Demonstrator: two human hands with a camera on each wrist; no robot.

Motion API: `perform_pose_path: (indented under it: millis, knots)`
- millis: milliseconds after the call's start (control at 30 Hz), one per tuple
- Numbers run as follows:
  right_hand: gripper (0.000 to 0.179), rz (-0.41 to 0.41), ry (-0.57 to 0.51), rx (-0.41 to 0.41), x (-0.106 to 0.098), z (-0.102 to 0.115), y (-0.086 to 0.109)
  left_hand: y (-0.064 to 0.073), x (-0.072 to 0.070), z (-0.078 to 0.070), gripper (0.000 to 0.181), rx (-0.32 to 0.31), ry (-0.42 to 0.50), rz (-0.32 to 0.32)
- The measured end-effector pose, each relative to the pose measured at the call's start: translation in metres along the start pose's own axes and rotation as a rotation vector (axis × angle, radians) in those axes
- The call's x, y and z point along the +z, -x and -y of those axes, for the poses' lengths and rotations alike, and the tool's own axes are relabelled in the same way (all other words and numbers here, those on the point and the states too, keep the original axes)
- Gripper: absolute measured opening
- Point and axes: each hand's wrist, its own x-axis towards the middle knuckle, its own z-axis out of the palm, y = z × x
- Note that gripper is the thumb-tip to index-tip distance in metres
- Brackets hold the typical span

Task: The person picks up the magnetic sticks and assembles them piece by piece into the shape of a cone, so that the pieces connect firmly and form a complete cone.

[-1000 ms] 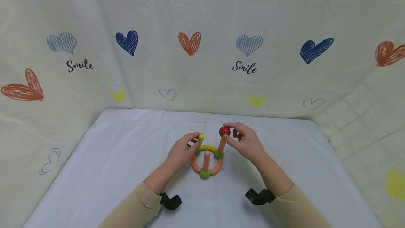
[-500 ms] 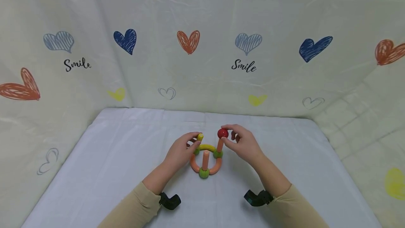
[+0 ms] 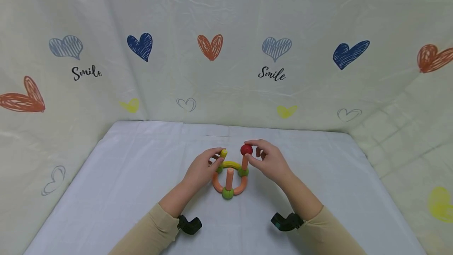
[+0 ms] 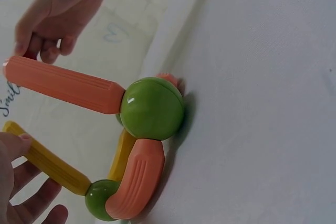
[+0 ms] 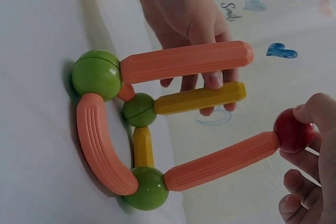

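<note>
A magnetic ball-and-stick toy stands on the white cloth, its ring made of green balls (image 3: 228, 193) joined by curved salmon sticks (image 5: 100, 142) and a curved yellow stick (image 3: 231, 165). Straight sticks rise from the balls. My left hand (image 3: 200, 168) pinches the upper part of the upright yellow stick (image 5: 202, 98) between thumb and fingers. With thumb and index finger my right hand (image 3: 271, 161) holds a red ball (image 5: 291, 130) at the top end of a salmon stick (image 5: 223, 162), which leans slightly. Nothing touches the free top of the front salmon stick (image 4: 65, 84).
White cloth covers the table (image 3: 116, 192). Behind it hangs a pale curtain (image 3: 240, 101) printed with hearts and lettering. A black wrist camera (image 3: 190, 225) sits on the left wrist, another black camera (image 3: 284, 222) on the right.
My right hand has shifted a little left and down with the red ball, and the salmon stick under it now stands more upright. The left hand keeps its pinch on the yellow stick.
</note>
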Motion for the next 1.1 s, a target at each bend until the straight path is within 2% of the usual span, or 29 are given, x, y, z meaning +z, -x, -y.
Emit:
perform_pose_path:
  millis: [267, 600, 1100]
  knots:
    - [0.036, 0.020, 0.000, -0.054, 0.004, 0.002, -0.004, 0.000, 0.001, -0.003, 0.037, 0.024, -0.005, 0.021]
    - [0.036, 0.048, -0.019, -0.058, 0.013, 0.006, -0.008, -0.003, 0.006, -0.003, 0.036, 0.057, -0.055, 0.040]
    - [0.037, 0.102, -0.039, -0.066, 0.020, 0.012, -0.015, -0.006, 0.008, -0.002, 0.038, 0.050, -0.083, 0.030]
